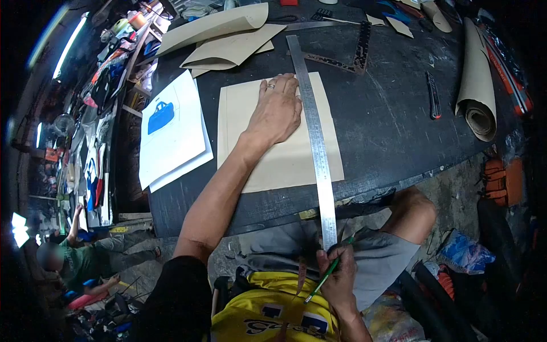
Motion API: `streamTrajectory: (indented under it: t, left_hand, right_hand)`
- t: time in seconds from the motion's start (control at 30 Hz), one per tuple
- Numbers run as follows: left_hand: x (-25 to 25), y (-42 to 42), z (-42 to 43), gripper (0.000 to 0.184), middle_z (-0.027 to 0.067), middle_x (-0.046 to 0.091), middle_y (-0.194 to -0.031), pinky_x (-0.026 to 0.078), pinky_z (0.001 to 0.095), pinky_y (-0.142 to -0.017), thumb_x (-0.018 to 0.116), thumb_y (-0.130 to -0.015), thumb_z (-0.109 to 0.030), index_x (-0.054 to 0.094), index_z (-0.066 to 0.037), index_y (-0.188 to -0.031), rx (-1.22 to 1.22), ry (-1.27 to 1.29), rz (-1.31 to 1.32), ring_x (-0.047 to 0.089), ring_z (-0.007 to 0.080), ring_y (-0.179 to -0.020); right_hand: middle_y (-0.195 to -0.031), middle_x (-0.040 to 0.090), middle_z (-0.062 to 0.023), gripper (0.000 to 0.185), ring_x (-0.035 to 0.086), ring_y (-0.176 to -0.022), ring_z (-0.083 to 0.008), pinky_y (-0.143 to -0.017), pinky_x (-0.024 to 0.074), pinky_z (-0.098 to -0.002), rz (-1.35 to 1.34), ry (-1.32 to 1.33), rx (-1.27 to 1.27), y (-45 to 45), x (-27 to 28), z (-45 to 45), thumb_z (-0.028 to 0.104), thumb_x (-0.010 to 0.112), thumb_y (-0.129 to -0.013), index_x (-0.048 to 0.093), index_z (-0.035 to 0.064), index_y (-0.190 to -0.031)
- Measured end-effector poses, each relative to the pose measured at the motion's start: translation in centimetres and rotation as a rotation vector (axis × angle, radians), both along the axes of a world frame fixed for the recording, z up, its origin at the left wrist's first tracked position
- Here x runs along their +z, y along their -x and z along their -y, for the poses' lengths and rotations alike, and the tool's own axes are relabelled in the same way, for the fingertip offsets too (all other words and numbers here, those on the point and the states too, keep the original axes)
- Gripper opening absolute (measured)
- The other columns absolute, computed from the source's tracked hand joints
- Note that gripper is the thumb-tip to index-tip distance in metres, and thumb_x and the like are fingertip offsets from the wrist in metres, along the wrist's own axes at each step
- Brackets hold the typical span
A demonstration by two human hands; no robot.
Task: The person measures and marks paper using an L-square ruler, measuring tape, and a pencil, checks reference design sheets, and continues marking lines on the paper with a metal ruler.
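A sheet of tan paper [273,165] lies flat on the dark table, with a long steel ruler [314,131] across its right part. My left hand [276,108] rests on the paper, fingers side by side, their tips near the ruler's left edge. The ruler's lower end sticks out past the table's front edge. There my right hand [338,276] is closed around a green pencil [329,273], beside the ruler's end. Left of the tan paper lies a white sheet [176,131] with a picture of a blue bag.
Folded tan paper [228,45] lies at the back left. A black square [360,51] is at the back, a cutter knife [433,96] and a rolled tan sheet [477,85] at the right. Another person [80,262] is at the far left, beyond the table [399,137].
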State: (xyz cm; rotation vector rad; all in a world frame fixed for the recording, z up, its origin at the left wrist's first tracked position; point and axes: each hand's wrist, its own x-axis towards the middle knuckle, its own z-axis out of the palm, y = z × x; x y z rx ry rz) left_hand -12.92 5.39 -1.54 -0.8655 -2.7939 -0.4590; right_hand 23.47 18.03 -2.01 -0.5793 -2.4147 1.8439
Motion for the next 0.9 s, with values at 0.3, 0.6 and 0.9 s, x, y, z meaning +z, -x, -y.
streamTrajectory:
  t: [0.3, 0.6, 0.9]
  left_hand:
    - [0.3, 0.2, 0.1, 0.052, 0.0228, 0.046, -0.164, 0.027, 0.0574, -0.134, 0.044, -0.112, -0.022, 0.05, -0.005, -0.161, -0.052, 0.076, -0.033, 0.04, 0.0425, -0.157]
    - [1.0, -0.2, 0.3, 0.053, 0.0226, 0.044, -0.166, 0.027, 0.0601, -0.134, 0.043, -0.113, -0.025, 0.05, -0.005, -0.161, -0.083, -0.02, 0.045, 0.037, 0.0441, -0.158]
    - [2.1, -0.3, 0.1, 0.063, 0.0198, 0.038, -0.172, 0.021, 0.059, -0.137, 0.047, -0.113, -0.046, 0.048, -0.01, -0.165, -0.015, 0.181, 0.161, 0.028, 0.0389, -0.165]
  right_hand:
    - [-0.065, 0.059, -0.0078, 0.023, 0.07, -0.054, -0.0191, -0.047, 0.0466, -0.0368, -0.081, 0.013, 0.124, 1.4, 1.0, 0.8, 0.013, 0.066, -0.112, 0.046, 0.0041, -0.103]
    - [-0.074, 0.051, -0.0084, 0.026, 0.046, -0.054, -0.0155, -0.051, 0.0388, -0.0351, -0.163, -0.125, 0.126, 2.2, 0.6, 1.8, 0.008, 0.071, -0.108, 0.046, 0.0064, -0.1]
    - [-0.073, 0.054, -0.0115, 0.026, 0.054, -0.059, -0.0236, -0.057, 0.0418, -0.0406, 0.117, 0.316, 0.015, 0.7, -0.9, 1.7, 0.017, 0.07, -0.11, 0.049, 0.0044, -0.102]
